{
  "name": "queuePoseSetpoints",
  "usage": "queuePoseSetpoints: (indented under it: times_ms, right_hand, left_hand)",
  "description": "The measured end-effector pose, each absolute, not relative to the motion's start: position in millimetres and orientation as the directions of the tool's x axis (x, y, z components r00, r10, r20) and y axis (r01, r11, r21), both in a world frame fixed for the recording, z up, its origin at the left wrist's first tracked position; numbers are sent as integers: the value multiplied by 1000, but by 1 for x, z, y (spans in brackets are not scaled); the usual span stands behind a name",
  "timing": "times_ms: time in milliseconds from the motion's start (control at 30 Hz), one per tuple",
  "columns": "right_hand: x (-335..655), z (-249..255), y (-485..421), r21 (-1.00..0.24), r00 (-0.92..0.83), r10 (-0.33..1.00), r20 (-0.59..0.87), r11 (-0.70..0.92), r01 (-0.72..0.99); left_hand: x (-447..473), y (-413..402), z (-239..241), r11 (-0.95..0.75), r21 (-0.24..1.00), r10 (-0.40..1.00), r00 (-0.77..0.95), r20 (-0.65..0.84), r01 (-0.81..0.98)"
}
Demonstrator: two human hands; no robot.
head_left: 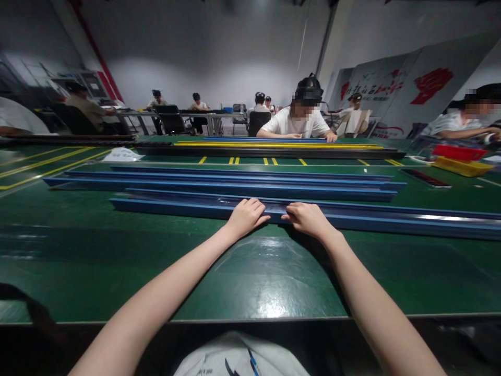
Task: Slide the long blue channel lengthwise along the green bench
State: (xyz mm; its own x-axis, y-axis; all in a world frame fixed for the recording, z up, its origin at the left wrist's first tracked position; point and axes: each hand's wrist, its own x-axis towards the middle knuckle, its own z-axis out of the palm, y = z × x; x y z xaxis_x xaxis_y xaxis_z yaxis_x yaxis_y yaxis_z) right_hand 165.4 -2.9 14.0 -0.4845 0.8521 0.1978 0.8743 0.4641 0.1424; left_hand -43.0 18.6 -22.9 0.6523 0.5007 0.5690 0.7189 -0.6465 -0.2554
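Note:
A long blue U-shaped channel [188, 209] lies across the green table [258, 277] in front of me, its hollow side facing up. My left hand [247, 215] is closed over its near wall, fingers curled inside and thumb on the outer face. A short way to the right, my right hand [306, 216] grips the same wall with bent fingers. Both fingertips are partly hidden inside the channel. Just beyond it rest more blue channels [219, 189], side by side and parallel to the one I hold.
Black and yellow strips [274, 147] lie farther back, before a person in a white shirt [291, 122]. On the right are a phone [426, 178] and red and yellow trays [462, 164]. A white paper [123, 154] lies at left. Other people sit at tables behind.

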Motion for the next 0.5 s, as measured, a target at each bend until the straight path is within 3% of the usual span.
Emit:
queuePoseSetpoints:
  times_ms: [500]
  right_hand:
    - [179, 23, -5, 136, -444, 884, 147, 427, 894]
  left_hand:
    - [-43, 15, -22, -610, -304, 460, 640, 616, 732]
